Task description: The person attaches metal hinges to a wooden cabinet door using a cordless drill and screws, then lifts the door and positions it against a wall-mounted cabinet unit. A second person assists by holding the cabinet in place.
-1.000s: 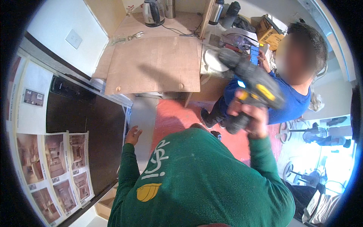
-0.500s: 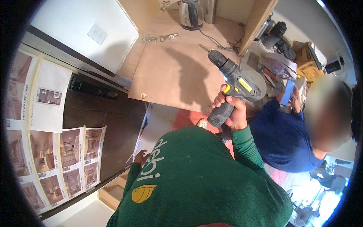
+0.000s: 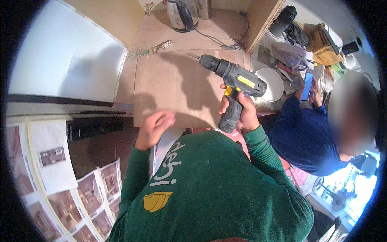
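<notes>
At centre, the drill (image 3: 238, 80) had a matt plastic body and a metal bit (image 3: 193, 55); the tabletop (image 3: 155, 74), upper middle, was smooth, matt wood. The kettle (image 3: 182, 17) at top looked glossy; at bottom, the sweater (image 3: 225, 185) was cloth.

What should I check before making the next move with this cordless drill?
1. Right grip holding the cordless drill by its handle: ok.
2. Drill bit fitted in the chuck: ok.
3. Left grip free: ok, nothing visible in it.
4. Drill bit pointed away from the co-worker in blue: ok.
5. Drill bit apart from the electric kettle: ok.
6. Drill's rotation direction: cannot tell.
</notes>
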The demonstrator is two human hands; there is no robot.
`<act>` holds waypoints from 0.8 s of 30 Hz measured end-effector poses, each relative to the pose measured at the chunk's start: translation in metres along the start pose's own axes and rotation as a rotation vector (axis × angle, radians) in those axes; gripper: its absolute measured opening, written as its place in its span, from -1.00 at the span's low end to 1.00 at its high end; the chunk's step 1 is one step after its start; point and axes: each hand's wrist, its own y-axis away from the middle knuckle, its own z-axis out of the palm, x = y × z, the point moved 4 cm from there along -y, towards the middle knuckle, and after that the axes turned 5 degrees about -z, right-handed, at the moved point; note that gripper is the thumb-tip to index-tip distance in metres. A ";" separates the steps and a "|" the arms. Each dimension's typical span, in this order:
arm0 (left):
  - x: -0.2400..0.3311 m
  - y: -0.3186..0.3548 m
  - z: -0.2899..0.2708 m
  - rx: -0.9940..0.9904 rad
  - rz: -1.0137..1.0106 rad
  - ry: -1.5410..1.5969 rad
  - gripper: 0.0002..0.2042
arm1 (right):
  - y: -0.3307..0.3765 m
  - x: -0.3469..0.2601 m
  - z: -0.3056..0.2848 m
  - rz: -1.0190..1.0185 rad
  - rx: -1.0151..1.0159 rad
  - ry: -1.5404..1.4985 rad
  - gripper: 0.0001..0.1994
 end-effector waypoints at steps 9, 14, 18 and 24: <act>0.040 -0.156 0.059 -0.310 0.192 1.018 -0.51 | -0.017 0.041 0.029 -0.077 0.335 0.234 -0.52; 0.001 -0.166 0.071 -0.365 -0.012 1.028 -0.59 | 0.016 0.078 0.012 -0.161 0.518 0.228 -0.37; -0.015 -0.170 0.070 -0.397 -0.033 1.073 -0.58 | 0.016 0.081 0.012 -0.174 0.546 0.316 -0.27; -0.030 -0.189 0.053 -0.398 -0.154 0.841 -0.52 | -0.009 0.077 0.006 -0.003 0.599 0.279 -0.34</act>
